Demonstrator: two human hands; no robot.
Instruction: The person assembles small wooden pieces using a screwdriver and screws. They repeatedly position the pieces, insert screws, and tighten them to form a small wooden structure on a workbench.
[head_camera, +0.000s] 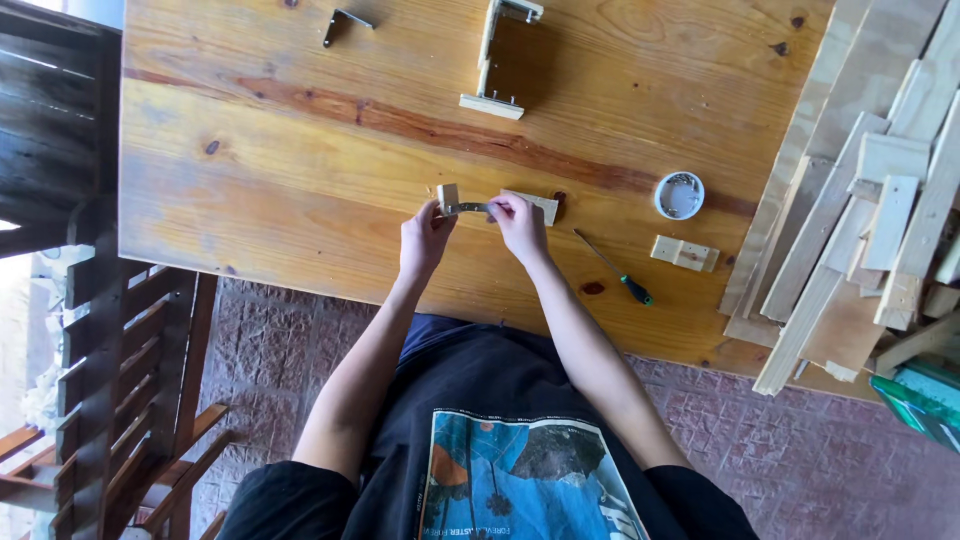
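Observation:
On the wooden table (300, 150), my left hand (425, 240) pinches a small wood block (447, 195) together with one end of a thin metal bracket (468, 208). My right hand (520, 225) grips the bracket's other end, where it meets a second, flat wood piece (540, 205). Both hands are closed around these parts near the middle of the table's near half.
A green-handled screwdriver (615, 270) lies right of my right hand. Beyond it are a small wood block (685, 253) and a round white container (679, 195). A partly built wooden frame (500, 60) and a metal bracket (345, 22) sit at the far edge. Stacked wood slats (860, 220) fill the right side. Dark chairs (90, 300) stand left.

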